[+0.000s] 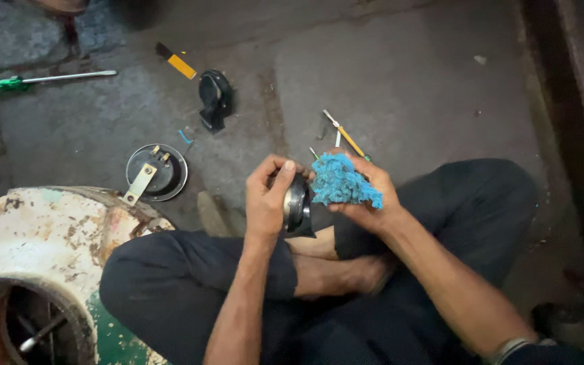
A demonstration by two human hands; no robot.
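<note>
My left hand (pixel 267 197) grips a round black and silver horn-like part (pixel 297 204), held on edge above my crossed legs. My right hand (pixel 366 196) clutches a wad of blue fibrous cloth (pixel 343 182) pressed against the part's right side. Both hands meet over my lap, with the concrete floor (pixel 400 81) behind them.
On the floor lie a disc-shaped horn with a metal bracket (pixel 156 172), a black horn (pixel 215 98), a yellow-handled tool (pixel 176 61), a green-handled screwdriver (pixel 32 81), and thin screwdrivers (pixel 344 134). A rusty white round housing (pixel 42 236) sits at lower left.
</note>
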